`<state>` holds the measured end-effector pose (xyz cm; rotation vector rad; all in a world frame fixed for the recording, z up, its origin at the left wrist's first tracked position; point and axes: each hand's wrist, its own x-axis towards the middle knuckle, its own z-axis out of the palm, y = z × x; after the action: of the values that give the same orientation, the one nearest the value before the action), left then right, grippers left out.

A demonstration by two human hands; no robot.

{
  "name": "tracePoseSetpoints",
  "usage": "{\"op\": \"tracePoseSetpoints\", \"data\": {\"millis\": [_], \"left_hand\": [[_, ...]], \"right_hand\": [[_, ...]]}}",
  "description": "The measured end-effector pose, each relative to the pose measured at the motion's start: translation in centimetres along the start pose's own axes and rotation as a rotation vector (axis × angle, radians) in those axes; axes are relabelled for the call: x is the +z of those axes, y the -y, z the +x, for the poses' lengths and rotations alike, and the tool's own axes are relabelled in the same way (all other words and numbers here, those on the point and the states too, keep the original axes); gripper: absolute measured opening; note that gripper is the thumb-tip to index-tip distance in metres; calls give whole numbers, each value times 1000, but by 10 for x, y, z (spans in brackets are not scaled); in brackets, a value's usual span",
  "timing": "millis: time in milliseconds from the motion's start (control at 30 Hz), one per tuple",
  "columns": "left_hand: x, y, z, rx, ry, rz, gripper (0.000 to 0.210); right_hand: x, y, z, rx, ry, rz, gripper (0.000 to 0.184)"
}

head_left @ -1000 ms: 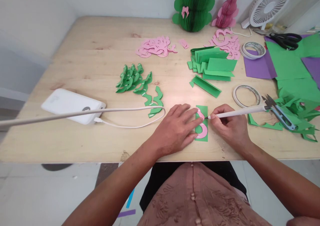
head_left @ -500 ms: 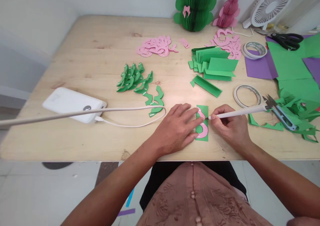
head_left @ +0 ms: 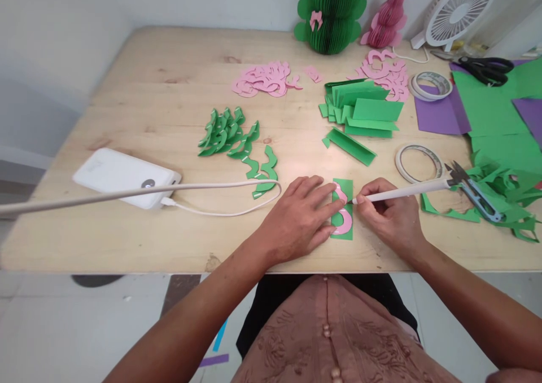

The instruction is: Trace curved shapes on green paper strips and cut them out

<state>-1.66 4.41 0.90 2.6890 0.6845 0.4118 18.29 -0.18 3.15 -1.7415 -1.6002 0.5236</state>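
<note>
A pink curved paper cutout point(head_left: 346, 221) lies on a green paper rectangle point(head_left: 347, 186) near the table's front edge. My left hand point(head_left: 302, 216) lies flat over their left side, its outstretched fingertips pressing on the cutout and hiding part of it. My right hand point(head_left: 387, 216) is closed around a white pen point(head_left: 406, 192), whose tip touches the green paper beside the cutout's inward notch. Up and to the left are wavy green cutouts point(head_left: 267, 168), some stacked in a folded pile point(head_left: 222, 132).
A white power bank point(head_left: 122, 174) with a cable stands left. Behind are pink cutouts point(head_left: 265, 79), folded green papers point(head_left: 359, 101) and a green honeycomb paper figure point(head_left: 332, 16). Tape rolls point(head_left: 417, 177), thread snips point(head_left: 476, 194), green scraps point(head_left: 499, 180), black scissors point(head_left: 486, 68) and a fan point(head_left: 459, 13) are right.
Almost nothing differs. The pen tip and my right hand have shifted very slightly; my left hand stays put on the cutout.
</note>
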Motion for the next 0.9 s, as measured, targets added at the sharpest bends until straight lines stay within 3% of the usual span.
{"op": "tracePoseSetpoints", "data": {"millis": [900], "left_hand": [[0, 0, 0, 3, -18, -1, 40]], "right_hand": [[1, -1, 0, -79, 27, 53, 11]]}}
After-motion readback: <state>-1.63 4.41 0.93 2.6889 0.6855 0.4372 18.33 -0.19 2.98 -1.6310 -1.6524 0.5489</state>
